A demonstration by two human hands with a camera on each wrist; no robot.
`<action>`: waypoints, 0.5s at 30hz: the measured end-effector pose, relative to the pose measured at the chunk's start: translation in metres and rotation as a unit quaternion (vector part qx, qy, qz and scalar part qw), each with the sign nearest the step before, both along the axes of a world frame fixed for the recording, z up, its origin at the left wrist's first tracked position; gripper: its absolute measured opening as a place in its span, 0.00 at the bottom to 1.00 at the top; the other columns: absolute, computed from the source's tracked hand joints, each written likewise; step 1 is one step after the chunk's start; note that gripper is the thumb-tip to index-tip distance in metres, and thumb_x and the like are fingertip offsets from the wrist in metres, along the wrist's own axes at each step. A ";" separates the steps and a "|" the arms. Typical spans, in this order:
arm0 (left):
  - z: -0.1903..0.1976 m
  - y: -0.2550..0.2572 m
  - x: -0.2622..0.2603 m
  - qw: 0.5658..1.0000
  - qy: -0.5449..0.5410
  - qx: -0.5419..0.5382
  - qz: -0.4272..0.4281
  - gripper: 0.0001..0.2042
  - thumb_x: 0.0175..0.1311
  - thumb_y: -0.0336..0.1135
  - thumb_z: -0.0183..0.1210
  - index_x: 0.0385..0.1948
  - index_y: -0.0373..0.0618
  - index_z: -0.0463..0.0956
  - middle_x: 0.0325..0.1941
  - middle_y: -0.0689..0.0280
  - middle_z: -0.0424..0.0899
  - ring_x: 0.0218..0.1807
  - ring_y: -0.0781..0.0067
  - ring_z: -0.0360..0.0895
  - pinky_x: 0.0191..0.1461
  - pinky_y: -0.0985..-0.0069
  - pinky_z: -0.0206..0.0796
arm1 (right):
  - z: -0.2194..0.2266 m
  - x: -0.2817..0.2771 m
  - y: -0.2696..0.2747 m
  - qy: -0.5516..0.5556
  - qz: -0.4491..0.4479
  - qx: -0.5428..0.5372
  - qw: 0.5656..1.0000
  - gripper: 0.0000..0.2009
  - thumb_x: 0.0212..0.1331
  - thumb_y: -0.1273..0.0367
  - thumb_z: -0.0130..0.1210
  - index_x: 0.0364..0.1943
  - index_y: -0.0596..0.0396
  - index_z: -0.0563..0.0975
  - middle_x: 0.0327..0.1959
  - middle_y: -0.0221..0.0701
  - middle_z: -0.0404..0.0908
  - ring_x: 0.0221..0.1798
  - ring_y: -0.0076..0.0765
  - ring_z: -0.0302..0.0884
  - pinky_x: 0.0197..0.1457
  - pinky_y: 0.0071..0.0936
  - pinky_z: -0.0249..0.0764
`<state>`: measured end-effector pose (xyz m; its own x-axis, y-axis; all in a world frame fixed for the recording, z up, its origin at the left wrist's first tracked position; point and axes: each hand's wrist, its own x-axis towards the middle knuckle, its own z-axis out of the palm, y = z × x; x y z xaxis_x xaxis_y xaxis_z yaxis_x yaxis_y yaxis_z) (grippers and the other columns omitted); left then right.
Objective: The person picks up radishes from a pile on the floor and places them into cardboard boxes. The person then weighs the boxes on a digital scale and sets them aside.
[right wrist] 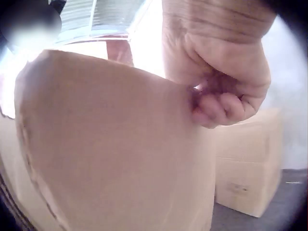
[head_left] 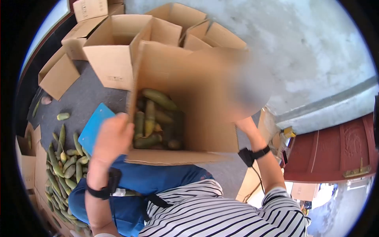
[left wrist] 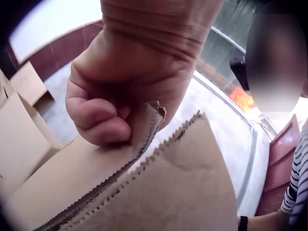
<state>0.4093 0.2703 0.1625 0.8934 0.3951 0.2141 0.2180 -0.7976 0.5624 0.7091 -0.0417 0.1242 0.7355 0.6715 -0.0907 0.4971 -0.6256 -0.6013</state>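
An open cardboard box [head_left: 166, 71] is held in front of the body, just above the knees in the head view. Several green-yellow cucumbers [head_left: 160, 98] lie at its bottom. My left hand [head_left: 112, 136] grips the box's left side; in the left wrist view its curled fingers [left wrist: 103, 122] clasp a cardboard flap with a ragged edge. On the opposite side, my right hand [head_left: 245, 124] holds the box. The right wrist view shows that hand's fingers [right wrist: 221, 109] curled over the top edge of a broad flap [right wrist: 110, 139]. A blurred patch hides part of the box's right side.
Many loose cucumbers [head_left: 65, 173] are heaped on the floor at left, beside a flat blue object [head_left: 96, 122]. Other cardboard boxes [head_left: 112, 63] stand beyond the held one, against a pale wall [head_left: 308, 51]. A dark red door [head_left: 327, 154] is at right.
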 end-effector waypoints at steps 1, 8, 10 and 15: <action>-0.012 -0.024 0.021 1.000 0.006 -0.017 -0.024 0.08 0.57 0.32 0.55 0.26 0.37 0.69 0.25 0.45 0.76 0.34 0.38 0.75 0.38 0.49 0.67 | -0.002 -0.006 -0.037 -0.002 -0.047 0.002 0.999 0.18 0.57 0.57 0.57 0.27 0.63 0.77 0.19 0.38 0.76 0.23 0.29 0.72 0.30 0.33 0.69; -0.115 -0.207 0.131 0.966 0.056 -0.184 -0.170 0.09 0.58 0.36 0.54 0.27 0.39 0.72 0.26 0.46 0.79 0.33 0.40 0.78 0.38 0.49 0.69 | -0.051 -0.024 -0.308 0.022 -0.322 -0.031 0.946 0.16 0.56 0.60 0.60 0.27 0.62 0.79 0.15 0.30 0.71 0.22 0.21 0.68 0.25 0.28 0.65; -0.120 -0.239 0.144 0.941 0.099 -0.201 -0.252 0.10 0.62 0.37 0.53 0.26 0.41 0.72 0.26 0.48 0.80 0.33 0.42 0.78 0.37 0.50 0.68 | -0.049 -0.032 -0.361 -0.042 -0.341 -0.078 0.936 0.17 0.58 0.58 0.57 0.27 0.62 0.79 0.17 0.36 0.76 0.22 0.29 0.74 0.26 0.33 0.68; -0.037 -0.214 0.146 0.913 0.019 -0.215 -0.345 0.11 0.66 0.39 0.51 0.28 0.41 0.71 0.29 0.52 0.79 0.34 0.44 0.77 0.37 0.55 0.68 | -0.074 0.065 -0.450 -0.272 -0.422 -0.184 0.845 0.13 0.61 0.65 0.52 0.22 0.59 0.77 0.17 0.37 0.77 0.19 0.33 0.75 0.24 0.29 0.70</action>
<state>0.5552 0.0560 0.1254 0.9648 -0.2256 0.1355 -0.2281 -0.4601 0.8581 0.7737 -0.4915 0.0501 0.9387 -0.1123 0.3260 -0.0784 -0.9902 -0.1154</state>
